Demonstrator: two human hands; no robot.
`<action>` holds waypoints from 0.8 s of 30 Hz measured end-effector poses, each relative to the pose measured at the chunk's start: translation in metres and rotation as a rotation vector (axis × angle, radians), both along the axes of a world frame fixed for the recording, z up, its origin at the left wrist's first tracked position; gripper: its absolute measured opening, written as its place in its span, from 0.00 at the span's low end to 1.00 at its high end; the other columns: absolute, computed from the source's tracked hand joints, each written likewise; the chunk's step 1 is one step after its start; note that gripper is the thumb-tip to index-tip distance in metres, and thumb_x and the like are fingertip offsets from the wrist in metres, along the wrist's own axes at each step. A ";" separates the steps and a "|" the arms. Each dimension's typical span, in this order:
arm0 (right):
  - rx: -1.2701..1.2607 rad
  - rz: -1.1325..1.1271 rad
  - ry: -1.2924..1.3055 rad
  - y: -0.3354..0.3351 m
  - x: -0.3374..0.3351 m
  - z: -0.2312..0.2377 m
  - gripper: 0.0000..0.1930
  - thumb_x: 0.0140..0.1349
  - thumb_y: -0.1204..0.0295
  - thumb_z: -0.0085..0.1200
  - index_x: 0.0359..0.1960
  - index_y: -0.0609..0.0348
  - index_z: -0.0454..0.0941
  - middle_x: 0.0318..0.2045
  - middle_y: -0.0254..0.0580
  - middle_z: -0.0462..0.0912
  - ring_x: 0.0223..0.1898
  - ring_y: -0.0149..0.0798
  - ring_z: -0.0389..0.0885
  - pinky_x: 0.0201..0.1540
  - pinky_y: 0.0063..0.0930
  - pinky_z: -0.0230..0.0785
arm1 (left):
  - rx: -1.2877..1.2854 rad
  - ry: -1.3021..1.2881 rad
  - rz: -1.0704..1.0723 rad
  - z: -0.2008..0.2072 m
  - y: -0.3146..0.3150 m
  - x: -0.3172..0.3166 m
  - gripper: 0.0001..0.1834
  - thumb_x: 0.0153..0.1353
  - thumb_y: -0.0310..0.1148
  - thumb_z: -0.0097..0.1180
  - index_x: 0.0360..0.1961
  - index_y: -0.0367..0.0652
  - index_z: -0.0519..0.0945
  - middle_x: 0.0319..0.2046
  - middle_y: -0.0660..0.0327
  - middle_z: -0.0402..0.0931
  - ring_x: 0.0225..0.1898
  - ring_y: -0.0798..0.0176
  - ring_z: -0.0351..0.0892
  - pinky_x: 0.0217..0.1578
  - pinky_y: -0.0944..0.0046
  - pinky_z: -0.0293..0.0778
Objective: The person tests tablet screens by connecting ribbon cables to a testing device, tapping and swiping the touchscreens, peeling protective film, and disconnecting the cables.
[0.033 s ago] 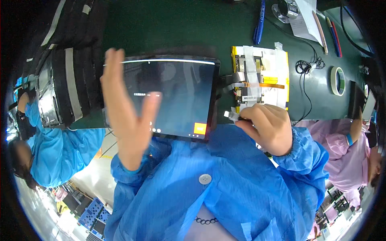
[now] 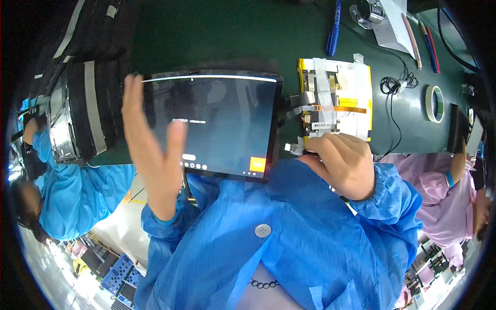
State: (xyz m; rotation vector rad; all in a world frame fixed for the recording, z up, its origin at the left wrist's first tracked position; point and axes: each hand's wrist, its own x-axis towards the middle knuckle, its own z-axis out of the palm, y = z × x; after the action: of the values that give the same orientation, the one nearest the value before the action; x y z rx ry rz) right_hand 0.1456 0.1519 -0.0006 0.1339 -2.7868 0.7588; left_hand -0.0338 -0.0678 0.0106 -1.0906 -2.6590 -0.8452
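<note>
A tablet screen panel (image 2: pixel 227 124), lit dark with an orange square in its lower right corner, lies on the bench before me. My left hand (image 2: pixel 152 155) is over its left edge, fingers stretched and thumb apart, holding nothing; whether it touches the glass I cannot tell. My right hand (image 2: pixel 343 163) is closed around a cable plug (image 2: pixel 293 149) whose pale metal tip points left, near the panel's lower right corner. Just beyond that hand sits an exposed battery and circuit board assembly (image 2: pixel 356 85) with tape strips. An orange ribbon cable (image 2: pixel 350 109) crosses it; a grey flat cable (image 2: pixel 295 112) reaches toward the panel.
Black padded cases (image 2: pixel 108 111) with grey strips stand at left. To the right lie a coiled black cable (image 2: pixel 393 88) and a tape roll (image 2: pixel 434 104). A blue marker (image 2: pixel 333 31), pencils (image 2: pixel 412 44) and paper (image 2: pixel 390 36) are farther back. Co-workers sit on both sides.
My left hand has shifted left, uncovering more of the screen and its row of round icons. The right hand has moved slightly left with the plug.
</note>
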 end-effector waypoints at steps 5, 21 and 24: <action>0.117 -0.016 0.029 -0.007 0.001 -0.010 0.09 0.50 0.68 0.58 0.29 0.55 0.71 0.19 0.33 0.68 0.20 0.34 0.73 0.22 0.28 0.65 | -0.035 0.010 0.236 -0.019 -0.063 0.000 0.27 0.62 0.37 0.49 0.60 0.37 0.65 0.59 0.49 0.64 0.62 0.47 0.61 0.62 0.54 0.53; 0.204 -0.033 -0.112 -0.006 -0.009 -0.012 0.05 0.51 0.72 0.56 0.27 0.55 0.72 0.21 0.36 0.71 0.22 0.37 0.76 0.24 0.32 0.68 | 0.221 -0.108 0.345 -0.046 -0.073 0.013 0.22 0.64 0.29 0.43 0.57 0.30 0.65 0.56 0.47 0.68 0.59 0.52 0.66 0.61 0.56 0.57; 0.096 -0.020 -0.141 -0.005 -0.012 -0.012 0.06 0.53 0.71 0.55 0.26 0.56 0.70 0.20 0.38 0.72 0.22 0.39 0.76 0.23 0.33 0.69 | 0.299 -0.171 0.354 -0.046 -0.076 0.012 0.22 0.64 0.28 0.41 0.59 0.31 0.63 0.57 0.47 0.67 0.59 0.52 0.66 0.61 0.57 0.57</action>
State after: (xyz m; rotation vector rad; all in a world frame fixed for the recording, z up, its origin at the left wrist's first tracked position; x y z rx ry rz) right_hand 0.1339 0.1470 -0.0130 0.0728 -2.9545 0.6539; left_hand -0.0219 -0.1433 -0.0354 -0.4807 -2.6220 -1.2479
